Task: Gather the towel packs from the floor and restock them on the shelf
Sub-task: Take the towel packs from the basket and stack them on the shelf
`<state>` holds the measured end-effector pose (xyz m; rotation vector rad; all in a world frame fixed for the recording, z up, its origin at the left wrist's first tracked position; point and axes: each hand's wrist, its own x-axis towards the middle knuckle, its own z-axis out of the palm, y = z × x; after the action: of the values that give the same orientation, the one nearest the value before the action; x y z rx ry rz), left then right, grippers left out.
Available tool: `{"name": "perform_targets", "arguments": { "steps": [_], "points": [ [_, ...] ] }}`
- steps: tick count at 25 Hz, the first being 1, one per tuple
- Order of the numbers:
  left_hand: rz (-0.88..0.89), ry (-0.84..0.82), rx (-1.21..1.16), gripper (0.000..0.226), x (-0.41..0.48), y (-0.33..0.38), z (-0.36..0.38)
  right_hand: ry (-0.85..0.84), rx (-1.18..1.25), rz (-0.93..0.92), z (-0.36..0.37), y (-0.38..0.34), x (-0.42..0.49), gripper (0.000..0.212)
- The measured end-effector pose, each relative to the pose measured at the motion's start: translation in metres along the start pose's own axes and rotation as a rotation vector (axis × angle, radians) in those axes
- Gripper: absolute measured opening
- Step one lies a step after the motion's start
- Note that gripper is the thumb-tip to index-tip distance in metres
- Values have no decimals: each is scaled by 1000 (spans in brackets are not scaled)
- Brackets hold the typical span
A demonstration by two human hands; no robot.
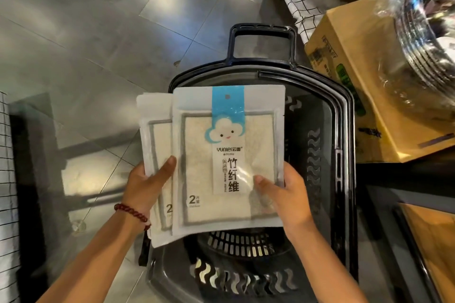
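The front towel pack [229,155] (blue cloud label) is being pinched at its btm-right corner by the right hand [288,194]; the rear towel pack [154,130], overlapped by it, is being gripped by the left hand [145,187] w/ thumb curled over. Both are being held above a dark basket [346,145] on the floor [86,44], beside a cardboard box [357,81].

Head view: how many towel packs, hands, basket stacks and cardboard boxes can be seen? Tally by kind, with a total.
Towel packs: 2, the front pack overlapping the rear pack
Hands: 2, the left hand gripping the rear pack, the right hand gripping the front pack
Basket stack: 1
Cardboard box: 1
Total: 6
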<state>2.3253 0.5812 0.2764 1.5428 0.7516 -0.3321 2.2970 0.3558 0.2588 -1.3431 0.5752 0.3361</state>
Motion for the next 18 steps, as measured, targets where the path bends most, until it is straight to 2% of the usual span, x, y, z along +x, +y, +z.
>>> {"name": "perform_targets", "arguments": {
  "steps": [4, 9, 14, 15, 18],
  "points": [
    [-38, -5, 1, 44, 1, 1, 5, -7, -35, 57, 11, 5, 7, 32],
    [-49, -5, -1, 43, 4, 1, 6, 144, -183, 88, 10, 11, 14, 24],
    [-119, -146, -52, 71, 7, 2, 4, 213, -99, 64, -1, 13, 13, 29],
    [-110, -142, -41, 62, 9, 2, 4, 192, -67, 66, -3, 14, 12, 31],
    [-103, -83, -39, 13, 12, 8, 12, 103, -15, 81, -8, 15, 11, 33]
  ]
}}
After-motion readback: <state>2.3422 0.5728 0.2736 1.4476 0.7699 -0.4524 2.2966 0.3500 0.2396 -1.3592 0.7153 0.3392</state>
